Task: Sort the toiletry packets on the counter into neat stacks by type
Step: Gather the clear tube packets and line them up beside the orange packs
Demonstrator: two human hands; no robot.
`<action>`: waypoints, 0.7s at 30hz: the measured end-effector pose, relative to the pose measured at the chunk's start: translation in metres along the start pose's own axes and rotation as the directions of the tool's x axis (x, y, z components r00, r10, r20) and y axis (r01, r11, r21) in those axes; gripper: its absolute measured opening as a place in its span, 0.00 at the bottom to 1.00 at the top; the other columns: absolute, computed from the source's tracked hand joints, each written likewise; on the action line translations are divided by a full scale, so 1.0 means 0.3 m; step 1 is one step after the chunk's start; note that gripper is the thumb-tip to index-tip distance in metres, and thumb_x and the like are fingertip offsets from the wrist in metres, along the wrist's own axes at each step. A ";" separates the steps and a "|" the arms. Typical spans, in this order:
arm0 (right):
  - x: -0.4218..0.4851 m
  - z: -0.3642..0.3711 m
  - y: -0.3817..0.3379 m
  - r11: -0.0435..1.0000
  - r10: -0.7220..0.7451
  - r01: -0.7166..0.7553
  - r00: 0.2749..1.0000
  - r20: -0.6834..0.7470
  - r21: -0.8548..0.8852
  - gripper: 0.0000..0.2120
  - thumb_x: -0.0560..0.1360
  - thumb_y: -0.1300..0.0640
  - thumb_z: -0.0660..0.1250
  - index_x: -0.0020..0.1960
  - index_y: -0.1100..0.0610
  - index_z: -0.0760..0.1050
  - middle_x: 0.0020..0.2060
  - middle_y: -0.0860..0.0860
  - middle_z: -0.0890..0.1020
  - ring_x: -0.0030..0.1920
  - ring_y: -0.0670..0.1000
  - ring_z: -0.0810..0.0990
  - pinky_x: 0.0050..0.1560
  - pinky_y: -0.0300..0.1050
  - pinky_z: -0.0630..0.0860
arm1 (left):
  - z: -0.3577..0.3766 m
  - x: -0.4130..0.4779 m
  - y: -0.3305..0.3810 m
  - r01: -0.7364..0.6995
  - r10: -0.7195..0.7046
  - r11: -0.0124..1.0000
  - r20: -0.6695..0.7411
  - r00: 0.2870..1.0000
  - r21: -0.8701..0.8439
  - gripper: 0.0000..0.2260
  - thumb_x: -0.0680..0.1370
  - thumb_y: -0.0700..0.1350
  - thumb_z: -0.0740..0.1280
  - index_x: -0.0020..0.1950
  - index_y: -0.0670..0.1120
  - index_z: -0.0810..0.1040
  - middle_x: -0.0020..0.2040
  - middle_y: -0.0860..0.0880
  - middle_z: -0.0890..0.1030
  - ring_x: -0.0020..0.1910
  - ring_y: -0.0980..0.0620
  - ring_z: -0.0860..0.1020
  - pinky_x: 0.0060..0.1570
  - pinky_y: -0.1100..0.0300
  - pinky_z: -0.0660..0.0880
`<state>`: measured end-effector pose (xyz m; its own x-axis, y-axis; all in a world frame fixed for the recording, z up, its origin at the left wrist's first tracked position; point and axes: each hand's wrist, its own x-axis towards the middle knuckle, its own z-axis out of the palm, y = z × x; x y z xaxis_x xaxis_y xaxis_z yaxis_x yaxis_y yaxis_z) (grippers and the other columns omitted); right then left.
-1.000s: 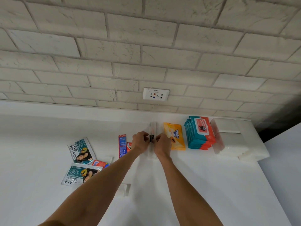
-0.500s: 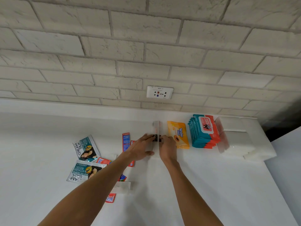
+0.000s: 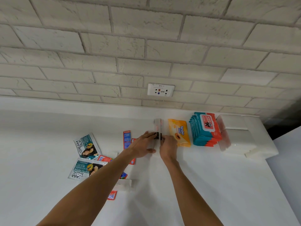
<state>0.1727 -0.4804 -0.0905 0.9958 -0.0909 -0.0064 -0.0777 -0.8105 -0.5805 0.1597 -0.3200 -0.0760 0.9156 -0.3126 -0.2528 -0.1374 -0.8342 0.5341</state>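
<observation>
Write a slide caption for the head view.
Left hand and right hand touch a clear plastic packet on the white counter, beside an orange wipes pouch and stacked teal wipes packs.

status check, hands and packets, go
Left hand flat on clear packets. Right hand pinches their dark band. Shampoo sachets, toothpaste sachets loose at left. Orange wipes pack close beside right hand.

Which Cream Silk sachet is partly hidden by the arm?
The nearer Cream Silk sachet, reading VITAMIN BOOST; the left forearm crosses its right corner. The farther sachet lies fully in view.
</observation>
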 end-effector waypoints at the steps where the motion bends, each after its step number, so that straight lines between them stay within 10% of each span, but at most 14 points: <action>1: -0.002 -0.002 -0.002 1.000 0.002 -0.002 1.000 0.000 0.006 0.09 0.82 0.61 0.64 0.51 0.56 0.84 0.41 0.50 0.81 0.39 0.48 0.79 0.36 0.37 0.69 | 0.000 0.000 -0.001 0.000 0.000 1.000 0.001 1.000 -0.002 0.38 0.78 0.55 0.72 0.83 0.54 0.55 0.82 0.55 0.55 0.82 0.49 0.50 0.78 0.44 0.57; 11: -0.014 -0.032 -0.028 0.999 -0.004 0.004 1.000 0.011 -0.036 0.08 0.83 0.58 0.67 0.58 0.59 0.82 0.50 0.53 0.82 0.48 0.52 0.82 0.47 0.44 0.81 | -0.009 0.007 0.005 0.003 -0.003 1.000 0.017 1.000 0.009 0.38 0.77 0.54 0.72 0.83 0.53 0.56 0.82 0.53 0.56 0.82 0.49 0.51 0.78 0.44 0.58; 21: -0.152 -0.101 -0.098 0.993 -0.111 0.109 0.994 -0.025 -0.041 0.10 0.83 0.56 0.66 0.63 0.55 0.79 0.58 0.53 0.81 0.57 0.55 0.81 0.54 0.50 0.80 | -0.083 -0.147 -0.003 0.010 -0.014 1.000 -0.196 0.981 -0.025 0.19 0.81 0.50 0.68 0.72 0.49 0.75 0.69 0.50 0.78 0.67 0.51 0.76 0.68 0.54 0.72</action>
<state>0.1281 -0.4699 -0.0484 0.9968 -0.0153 0.0783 0.0299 -0.8388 -0.5436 0.1289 -0.2943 -0.0452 0.9737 -0.2058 -0.0977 -0.1192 -0.8255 0.5516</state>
